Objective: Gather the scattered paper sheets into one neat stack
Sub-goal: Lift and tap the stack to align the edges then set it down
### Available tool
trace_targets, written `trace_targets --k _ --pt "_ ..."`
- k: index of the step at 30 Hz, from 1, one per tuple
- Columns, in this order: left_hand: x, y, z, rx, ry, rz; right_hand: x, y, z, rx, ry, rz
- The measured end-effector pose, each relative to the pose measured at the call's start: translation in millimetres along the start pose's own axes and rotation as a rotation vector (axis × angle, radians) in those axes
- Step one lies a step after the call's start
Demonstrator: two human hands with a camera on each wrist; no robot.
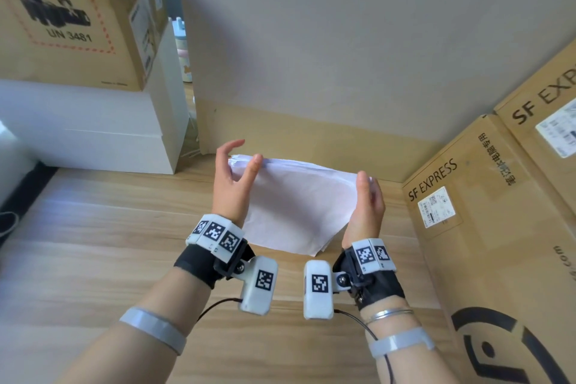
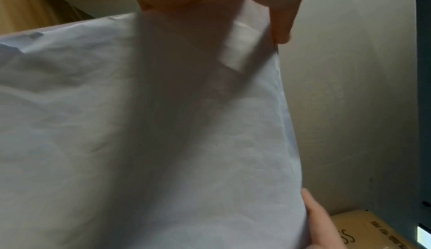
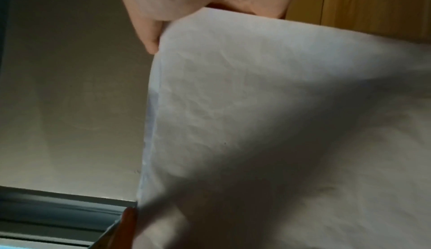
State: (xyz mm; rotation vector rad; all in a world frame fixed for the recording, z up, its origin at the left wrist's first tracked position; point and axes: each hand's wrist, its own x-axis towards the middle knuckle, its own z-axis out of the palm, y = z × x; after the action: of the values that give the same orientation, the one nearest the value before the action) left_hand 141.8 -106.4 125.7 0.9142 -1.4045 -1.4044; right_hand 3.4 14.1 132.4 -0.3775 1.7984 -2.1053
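Note:
A stack of white paper sheets [image 1: 296, 202] stands on its lower edge on the wooden surface [image 1: 109, 243], tilted and bowed, with a few corners out of line at the bottom right. My left hand [image 1: 237, 177] holds the stack's left side, thumb on the near face and fingers behind. My right hand [image 1: 367, 205] holds the right side the same way. The left wrist view is filled by the paper [image 2: 140, 142], with finger shadows showing through it. In the right wrist view the paper [image 3: 279, 124] sits under my thumb [image 3: 149, 32].
Large SF EXPRESS cardboard boxes [image 1: 486, 227] stand close on the right. A cardboard box marked UN 3481 [image 1: 62, 18] sits on a white box [image 1: 87, 127] at the left. A plain wall [image 1: 343, 40] rises just behind the paper.

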Motion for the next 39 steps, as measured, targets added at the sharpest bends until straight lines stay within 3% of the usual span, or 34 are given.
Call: trace_targets --k 10,14,18,22,27,29,31,35,39 --pt "4 7 10 -0.004 0.119 -0.017 9 4 3 -0.122 0.112 -0.078" --pt "10 11 7 -0.097 0.169 -0.100 13 3 1 -0.104 0.144 -0.089" --pt "10 6 11 -0.007 0.098 -0.089 10 12 7 -0.113 0.135 -0.039" --pt "5 7 8 -0.061 0.066 0.074 8 12 4 -0.130 0.149 -0.129" --pt "6 -5 -12 -0.030 -0.215 0.115 15 5 4 -0.125 -0.033 -0.065" --pt "7 -7 -16 0.076 -0.240 0.144 17 6 1 -0.142 -0.133 -0.070" --pt "9 -12 -19 0.145 -0.230 0.097 19 11 -5 -0.207 -0.222 -0.048" --pt "13 -31 -29 0.130 -0.372 -0.211 10 27 -15 -0.316 -0.292 0.163" --pt "11 -34 -27 0.169 -0.366 -0.188 8 35 -18 -0.318 -0.231 0.184"
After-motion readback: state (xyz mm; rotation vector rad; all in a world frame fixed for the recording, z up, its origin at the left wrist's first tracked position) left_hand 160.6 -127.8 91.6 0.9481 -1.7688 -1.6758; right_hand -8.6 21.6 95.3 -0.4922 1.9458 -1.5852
